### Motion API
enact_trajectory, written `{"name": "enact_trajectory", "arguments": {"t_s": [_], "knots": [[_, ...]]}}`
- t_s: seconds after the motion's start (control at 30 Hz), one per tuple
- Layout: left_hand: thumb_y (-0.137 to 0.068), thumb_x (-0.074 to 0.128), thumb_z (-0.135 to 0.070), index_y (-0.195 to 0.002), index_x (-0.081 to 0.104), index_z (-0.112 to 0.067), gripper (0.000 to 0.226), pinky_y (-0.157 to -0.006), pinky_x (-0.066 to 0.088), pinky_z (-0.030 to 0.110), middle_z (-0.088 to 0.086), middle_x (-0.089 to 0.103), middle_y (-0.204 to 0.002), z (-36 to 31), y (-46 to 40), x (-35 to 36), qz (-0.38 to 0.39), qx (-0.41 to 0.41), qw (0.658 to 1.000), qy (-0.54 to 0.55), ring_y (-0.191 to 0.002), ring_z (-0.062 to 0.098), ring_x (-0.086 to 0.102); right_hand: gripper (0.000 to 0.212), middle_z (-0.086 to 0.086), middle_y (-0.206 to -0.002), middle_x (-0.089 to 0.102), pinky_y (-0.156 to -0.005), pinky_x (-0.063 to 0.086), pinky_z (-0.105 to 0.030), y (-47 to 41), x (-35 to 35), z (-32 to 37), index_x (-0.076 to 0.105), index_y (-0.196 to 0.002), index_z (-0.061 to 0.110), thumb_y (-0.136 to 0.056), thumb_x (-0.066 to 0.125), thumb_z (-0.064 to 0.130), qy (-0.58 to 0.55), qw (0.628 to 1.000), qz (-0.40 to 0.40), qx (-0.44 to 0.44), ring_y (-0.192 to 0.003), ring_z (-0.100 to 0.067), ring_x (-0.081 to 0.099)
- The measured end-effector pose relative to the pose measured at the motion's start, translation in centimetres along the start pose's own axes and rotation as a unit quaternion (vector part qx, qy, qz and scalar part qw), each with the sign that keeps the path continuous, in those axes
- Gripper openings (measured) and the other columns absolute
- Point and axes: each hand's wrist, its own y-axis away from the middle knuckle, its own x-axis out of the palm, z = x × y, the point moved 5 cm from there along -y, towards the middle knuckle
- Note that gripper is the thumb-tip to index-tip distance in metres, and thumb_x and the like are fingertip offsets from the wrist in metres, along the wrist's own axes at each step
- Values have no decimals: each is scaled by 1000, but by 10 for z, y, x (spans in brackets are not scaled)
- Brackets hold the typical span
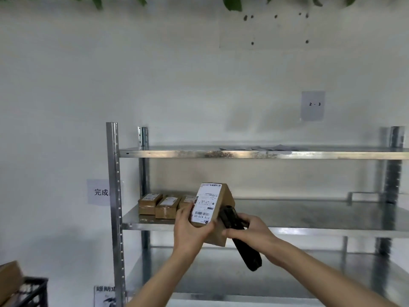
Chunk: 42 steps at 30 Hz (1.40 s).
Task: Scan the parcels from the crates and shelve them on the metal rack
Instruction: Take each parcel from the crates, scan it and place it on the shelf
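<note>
Brown cardboard parcel with a white shipping label held up in front of the metal rack, a black handheld scanner beside it.

The left hand wraps the parcel's lower end, thumb on the label side and fingers curled around the edge, label facing the camera. The right hand grips the scanner by its upper part, its nose touching the parcel's right side and its handle hanging down to the right. Both are raised before the middle shelf of the galvanised steel rack, where three small brown cardboard boxes with white labels sit side by side at the left end. A grey paper sheet marked "2 - 3" hangs on the white wall above the rack. A black plastic crate stands in the lower left corner, a brown box sticking out of it.
</note>
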Motion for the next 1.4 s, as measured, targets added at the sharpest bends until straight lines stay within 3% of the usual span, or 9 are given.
{"name": "enact_trajectory", "arguments": {"t_s": [0.1,0.2,0.33,0.5,0.7,0.87,1.13,1.27,1.4], "knots": [[-70,89,-32,-119,47,-39,65,-75,39,2,-23,42,-115,-3,-2,15,30,9,999,10,-101,-23,46,25,10,-104,78,-73,52,-11,4,-8,0,76,-103,36,-82,85,27,-26,1000,-12,-1,-97,-10,72],[-72,82,-46,-124,53,-34,61,-94,47,21,-18,51,-127,1,-6,22,47,-14,996,76,-113,-8,52,28,10,-106,78,-74,51,-12,6,-18,-1,75,-108,32,-83,85,26,-44,999,-22,5,-97,-8,73],[-96,66,-20,-117,62,-25,22,-94,56,39,3,70,-119,3,-14,23,58,-50,982,174,-104,11,68,38,14,-100,78,-81,52,-19,6,-36,2,75,-113,33,-77,87,31,-52,999,-13,8,-91,-4,73],[-95,67,-17,-118,60,-24,26,-74,52,39,1,76,-107,-5,-21,30,118,-111,960,227,-83,13,72,45,0,-93,77,-96,58,-44,6,-46,2,77,-114,31,-70,84,39,-51,999,-1,12,-85,-10,71],[-94,66,-22,-122,64,-27,28,-73,58,32,-5,77,-105,-3,-23,36,172,-151,951,210,-96,15,73,32,-10,-113,76,-103,53,-54,6,-60,3,77,-114,30,-83,85,29,-31,999,-7,21,-106,-25,74],[-98,54,-45,-116,59,-32,23,-81,49,41,0,77,-105,-4,-24,39,203,-169,942,207,-104,27,70,29,-6,-113,77,-96,57,-54,9,-60,6,75,-117,28,-89,81,22,-46,998,-5,31,-103,-21,76],[-91,68,-42,-129,50,-46,42,-101,51,54,3,77,-106,1,-21,39,242,-157,938,192,-100,24,74,28,0,-109,79,-100,55,-50,6,-64,7,76,-116,29,-90,80,23,-48,998,-22,37,-105,-22,75],[-90,69,-39,-130,50,-49,46,-97,54,46,0,78,-103,8,-23,39,212,-161,942,203,-97,23,74,27,8,-99,80,-81,54,-25,6,-61,11,76,-113,28,-88,82,22,-37,999,-28,22,-89,-7,74],[-89,69,-42,-125,59,-41,37,-74,56,34,-3,78,-99,13,-26,38,164,-167,951,201,-93,21,73,32,12,-107,79,-87,49,-20,6,-56,10,77,-115,31,-86,83,21,-26,999,-18,7,-101,-6,73]]}}
